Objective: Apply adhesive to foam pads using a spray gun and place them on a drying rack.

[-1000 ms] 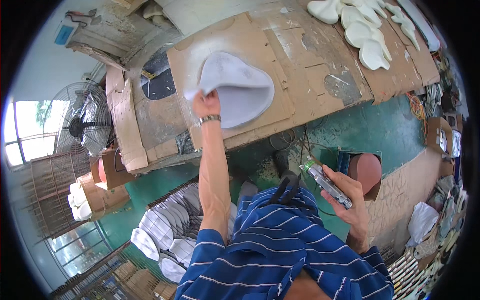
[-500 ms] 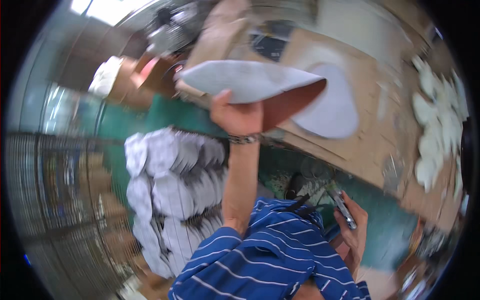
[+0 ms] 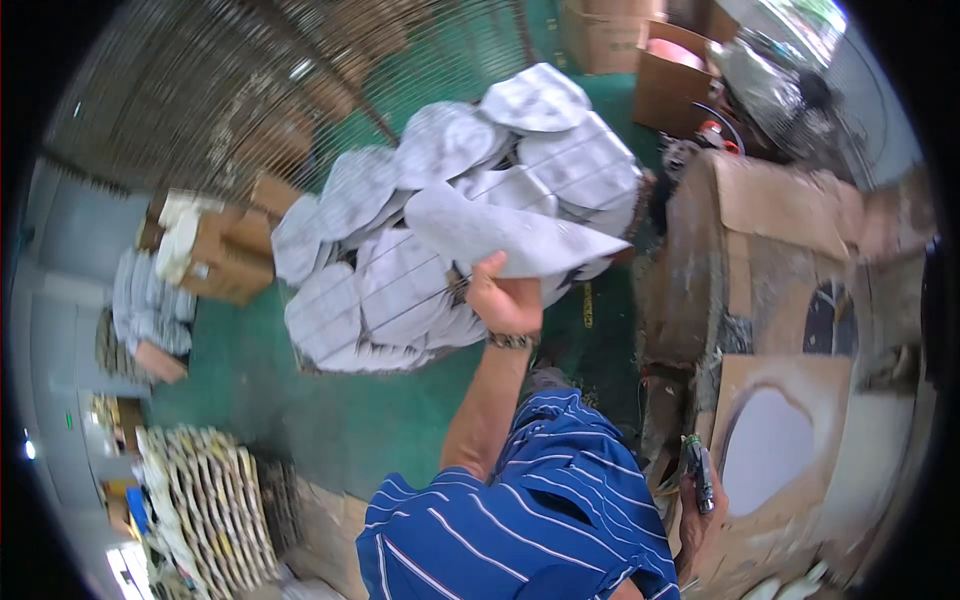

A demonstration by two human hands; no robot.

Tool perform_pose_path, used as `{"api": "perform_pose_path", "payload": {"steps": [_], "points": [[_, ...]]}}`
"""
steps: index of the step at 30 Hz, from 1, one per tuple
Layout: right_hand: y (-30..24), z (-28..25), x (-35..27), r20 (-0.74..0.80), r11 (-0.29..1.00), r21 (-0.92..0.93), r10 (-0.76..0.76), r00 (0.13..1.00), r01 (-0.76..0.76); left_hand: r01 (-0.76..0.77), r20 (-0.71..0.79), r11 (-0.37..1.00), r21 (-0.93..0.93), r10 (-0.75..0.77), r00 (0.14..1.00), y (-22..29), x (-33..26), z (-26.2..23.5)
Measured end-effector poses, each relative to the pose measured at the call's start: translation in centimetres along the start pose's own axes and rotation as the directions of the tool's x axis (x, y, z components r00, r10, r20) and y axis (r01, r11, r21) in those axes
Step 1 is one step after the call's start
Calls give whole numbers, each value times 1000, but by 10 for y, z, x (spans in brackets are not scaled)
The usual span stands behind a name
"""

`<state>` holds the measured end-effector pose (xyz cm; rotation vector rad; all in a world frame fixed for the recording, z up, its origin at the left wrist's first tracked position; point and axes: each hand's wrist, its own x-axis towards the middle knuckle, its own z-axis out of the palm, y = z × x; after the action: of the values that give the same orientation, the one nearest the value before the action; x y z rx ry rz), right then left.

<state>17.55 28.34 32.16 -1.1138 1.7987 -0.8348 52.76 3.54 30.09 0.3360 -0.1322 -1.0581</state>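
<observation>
My left hand [image 3: 505, 300] is closed on the lower edge of a floppy, pale grey rounded sheet [image 3: 510, 235], thumb on top. The sheet is held out in front of me, over several heaps of similar grey-white rounded sheets [image 3: 335, 315] on a wire rack; whether it touches them I cannot tell. Low on the right, my right hand [image 3: 708, 510] is wrapped round a small metal hand tool [image 3: 698, 475] with a greenish tip, its exact kind unclear. This hand is beside the worktable, near a white rounded piece [image 3: 768, 450] lying on cardboard [image 3: 735, 385].
The cardboard-covered worktable [image 3: 750, 230] runs along my right. Beyond the heaps rises a wire mesh rack [image 3: 250, 90]. Open cardboard boxes [image 3: 670, 95] stand at the back, and another box [image 3: 230, 250] stands left on the green floor [image 3: 390, 420]. Stacked pale pieces [image 3: 205, 490] are at lower left.
The view has turned left, from the worktable toward the heaped sheets. My left hand has carried the grey sheet off the table area to above the heaps. My right hand keeps the metal tool.
</observation>
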Motion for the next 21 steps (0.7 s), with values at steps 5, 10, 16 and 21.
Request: {"api": "perform_pose_path", "payload": {"steps": [5,10,16,21], "points": [[-38,29,75,221,990,-82,-95,971,115,-415,-155,909,23,414,897,106,129,-45],[-74,71,109,355,957,-239,-73,932,166,-633,-75,761,145,646,760,257,219,-77],[-94,115,138,442,950,-289,20,897,121,-779,35,597,193,789,613,373,208,-176],[-100,140,148,496,954,-265,10,868,140,-601,-604,705,378,679,417,373,153,-364]]}}
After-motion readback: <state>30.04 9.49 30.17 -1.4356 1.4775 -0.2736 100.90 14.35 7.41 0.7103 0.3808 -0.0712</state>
